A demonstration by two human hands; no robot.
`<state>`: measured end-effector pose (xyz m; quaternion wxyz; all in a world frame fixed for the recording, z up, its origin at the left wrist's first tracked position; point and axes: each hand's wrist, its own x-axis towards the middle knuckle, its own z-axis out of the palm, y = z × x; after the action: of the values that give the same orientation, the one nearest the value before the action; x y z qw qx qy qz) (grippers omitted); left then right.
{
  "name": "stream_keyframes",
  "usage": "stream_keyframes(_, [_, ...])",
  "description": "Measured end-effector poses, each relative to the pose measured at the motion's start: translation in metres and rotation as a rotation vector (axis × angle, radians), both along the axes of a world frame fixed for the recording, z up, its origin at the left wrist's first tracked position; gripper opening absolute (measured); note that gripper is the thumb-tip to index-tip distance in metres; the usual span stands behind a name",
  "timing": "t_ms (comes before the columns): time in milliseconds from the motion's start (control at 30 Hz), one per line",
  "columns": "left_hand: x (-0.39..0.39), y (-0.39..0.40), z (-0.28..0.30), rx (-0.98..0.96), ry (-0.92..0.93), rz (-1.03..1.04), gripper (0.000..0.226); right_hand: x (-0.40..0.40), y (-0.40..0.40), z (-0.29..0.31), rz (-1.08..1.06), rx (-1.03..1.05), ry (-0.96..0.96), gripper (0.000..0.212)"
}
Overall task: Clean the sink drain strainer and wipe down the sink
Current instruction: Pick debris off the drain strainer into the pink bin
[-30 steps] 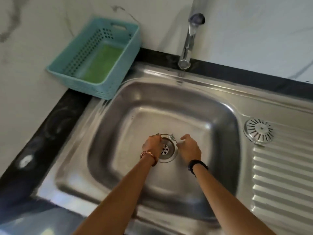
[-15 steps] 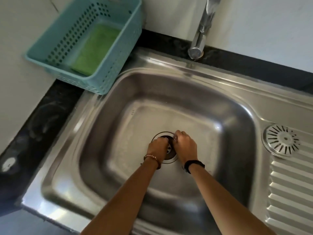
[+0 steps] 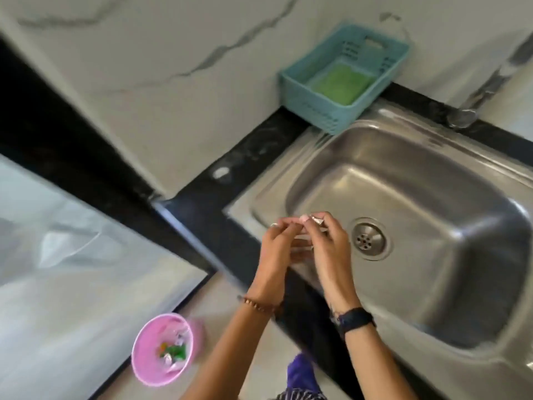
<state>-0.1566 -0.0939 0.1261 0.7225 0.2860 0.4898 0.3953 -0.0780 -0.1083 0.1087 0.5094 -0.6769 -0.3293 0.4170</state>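
Both of my hands are raised over the left rim of the steel sink (image 3: 432, 284). My left hand (image 3: 274, 252) and my right hand (image 3: 328, 249) pinch a small pale, shiny piece (image 3: 302, 241) between their fingertips. It is blurred, so I cannot tell whether it is the strainer or a scrap from it. The round drain (image 3: 369, 239) with its small holes lies uncovered in the basin floor, just right of my right hand.
A teal basket (image 3: 302, 82) holding a green sponge (image 3: 340, 80) stands on the black counter (image 3: 230, 174) at the sink's back left corner. The tap (image 3: 467, 111) is at the back right. A pink bin (image 3: 144, 368) with scraps stands on the floor, below left.
My hands have lifted from the drain and moved left to the sink's rim, holding the small piece. The view has swung left, showing the floor and the pink bin.
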Motion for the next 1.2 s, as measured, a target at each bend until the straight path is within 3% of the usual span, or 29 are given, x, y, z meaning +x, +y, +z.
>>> stream_keyframes(200, [-0.175, -0.092, -0.008, -0.008, 0.130, 0.315, 0.018, -0.169, -0.059, 0.001, 0.478, -0.046, 0.056, 0.006])
stream_keyframes(333, [-0.260, -0.137, -0.041, -0.149, 0.137, 0.603, 0.011, -0.259, -0.085, -0.035, 0.736, -0.188, 0.057, 0.003])
stream_keyframes(433, [-0.304, -0.155, -0.083, -0.253, 0.208, 0.683, 0.013, -0.309, -0.088, -0.079, 0.907, -0.310, 0.004, 0.003])
stream_keyframes(567, [-0.350, -0.159, -0.181, -0.404, 0.246, 0.771, 0.008, -0.359, -0.079, -0.182, 1.018, -0.460, -0.084, 0.006])
stream_keyframes(767, [-0.398, -0.144, -0.402, -0.592, 0.208, 0.874, 0.025, -0.416, -0.069, -0.398, 1.136, -0.468, -0.315, 0.022])
stream_keyframes(867, [-0.416, -0.146, -0.492, -0.711, 0.190, 0.766, 0.024, -0.429, -0.066, -0.489, 1.267, -0.534, -0.455, 0.006])
stream_keyframes(933, [-0.425, -0.154, -0.537, -0.719, 0.186, 0.666, 0.024, -0.434, -0.066, -0.539, 1.384, -0.581, -0.510, 0.034])
stream_keyframes(1000, [-0.433, -0.159, -0.567, -0.730, 0.236, 0.618, 0.030, -0.436, -0.065, -0.566, 1.371, -0.614, -0.547, 0.042])
stream_keyframes(1100, [-0.433, -0.164, -0.577, -0.765, 0.224, 0.646, 0.033, -0.434, -0.066, -0.573, 1.182, -0.573, -0.590, 0.030])
stream_keyframes(1200, [-0.425, -0.161, -0.548, -0.779, 0.082, 0.799, 0.025, -0.432, -0.065, -0.538, 1.001, -0.627, -0.348, 0.022])
